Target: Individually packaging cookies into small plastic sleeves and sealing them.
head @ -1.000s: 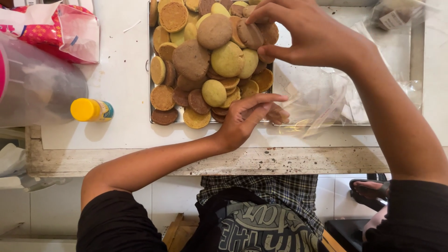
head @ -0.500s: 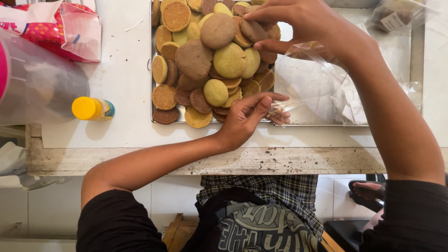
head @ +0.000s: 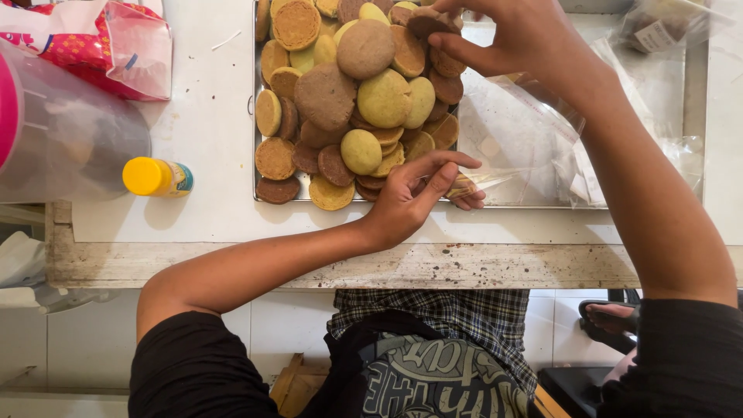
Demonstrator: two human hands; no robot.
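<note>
A metal tray (head: 495, 203) on the white counter holds a heap of round cookies (head: 356, 101) in brown, tan and yellow-green. My left hand (head: 418, 193) rests at the tray's near edge, its fingers pinching the mouth of a clear plastic bag (head: 526, 147) that lies across the tray's right half. My right hand (head: 511, 39) hovers over the top right of the heap, fingertips closed on a brown cookie (head: 426, 22).
A small bottle with a yellow cap (head: 156, 176) lies left of the tray. A clear container with a pink lid (head: 54, 139) and a red patterned bag (head: 101, 39) sit at the far left. More clear bags (head: 658, 31) lie at the top right. The counter's worn front edge (head: 309, 267) runs below.
My right hand has shifted slightly left and up along the heap, still gripping a brown cookie. My left hand has stayed at the tray's edge on the bag.
</note>
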